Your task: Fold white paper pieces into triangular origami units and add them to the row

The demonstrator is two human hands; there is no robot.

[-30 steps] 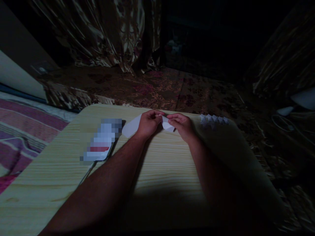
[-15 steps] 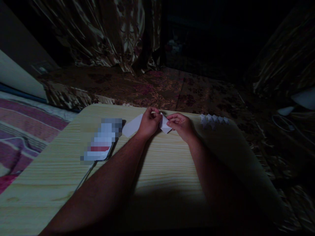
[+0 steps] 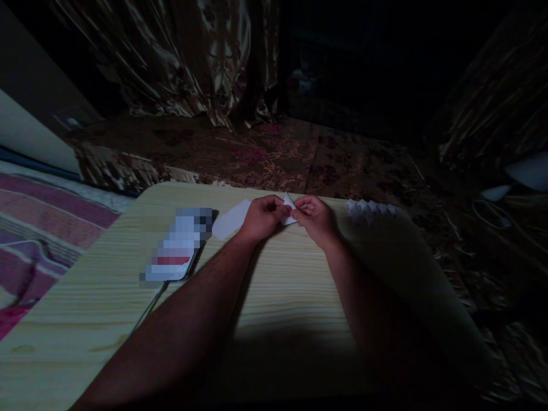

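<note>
A small white piece of folded paper (image 3: 288, 201) is pinched between my two hands near the far edge of the table. Its tip points up and away from me, and fingers cover part of it. My left hand (image 3: 264, 217) closes on its left side, thumb across the paper. On the right side my right hand (image 3: 315, 217) grips it with thumb and fingertips. Flat white paper (image 3: 231, 221) lies just left of my left hand. To the right of my right hand, several small folded paper pieces (image 3: 372, 208) with pointed tips stand in rows.
A phone (image 3: 175, 245) with a blurred screen lies on the wood-grain table (image 3: 295, 297), a cable (image 3: 148, 308) running from it toward me. Striped bedding (image 3: 51, 222) is at the left. Beyond the table is a surface covered in patterned cloth (image 3: 257, 151), with curtains (image 3: 222, 57) behind.
The paper between my hands has turned and now shows a narrow upward point. My left fingers have come down onto it, and both hands are closer together.
</note>
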